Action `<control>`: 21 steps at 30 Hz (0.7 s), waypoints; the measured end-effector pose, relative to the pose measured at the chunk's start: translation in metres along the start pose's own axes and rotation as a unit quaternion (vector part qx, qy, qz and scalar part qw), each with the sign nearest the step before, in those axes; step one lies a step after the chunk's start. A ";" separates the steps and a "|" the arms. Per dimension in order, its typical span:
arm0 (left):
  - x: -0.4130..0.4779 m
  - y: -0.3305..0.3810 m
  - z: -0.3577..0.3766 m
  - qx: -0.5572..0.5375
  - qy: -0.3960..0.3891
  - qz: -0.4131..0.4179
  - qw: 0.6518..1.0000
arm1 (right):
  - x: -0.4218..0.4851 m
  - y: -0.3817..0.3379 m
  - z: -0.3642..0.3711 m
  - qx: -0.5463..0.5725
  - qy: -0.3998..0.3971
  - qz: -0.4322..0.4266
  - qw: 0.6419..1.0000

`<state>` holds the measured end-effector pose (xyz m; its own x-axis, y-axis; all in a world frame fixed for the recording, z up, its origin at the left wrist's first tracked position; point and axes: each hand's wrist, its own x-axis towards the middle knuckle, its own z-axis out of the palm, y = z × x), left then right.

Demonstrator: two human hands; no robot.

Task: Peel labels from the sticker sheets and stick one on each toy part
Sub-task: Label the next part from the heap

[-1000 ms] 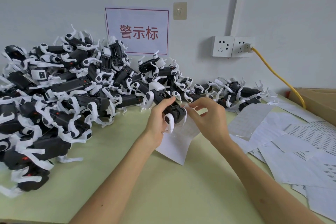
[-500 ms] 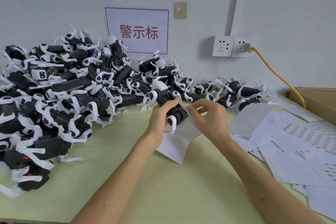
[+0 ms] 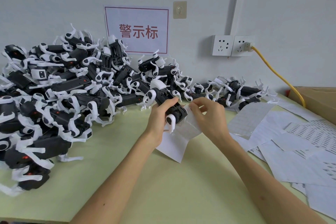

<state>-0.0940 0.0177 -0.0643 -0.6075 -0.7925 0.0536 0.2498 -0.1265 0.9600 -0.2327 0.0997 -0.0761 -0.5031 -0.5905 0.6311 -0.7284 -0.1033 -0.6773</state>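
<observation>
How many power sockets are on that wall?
2. They sit side by side, right of the sign: the left socket is free, the right socket has a yellow cable plugged in. Neither is hidden.

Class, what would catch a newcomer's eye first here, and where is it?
The heap of black-and-white toy parts fills the table's left. On the wall behind hangs a red-lettered sign. At centre the left hand grips one toy part and the right hand pinches a sticker sheet.
</observation>
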 end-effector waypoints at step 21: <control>-0.002 0.005 0.000 -0.018 0.056 0.000 0.998 | 0.003 -0.011 -0.009 0.124 0.040 0.047 0.990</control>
<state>-0.0918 0.0183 -0.0595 -0.5209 -0.8534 0.0200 0.2782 -0.1475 0.9491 -0.2303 0.1064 -0.0629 -0.6057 -0.5427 0.5818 -0.5452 -0.2494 -0.8003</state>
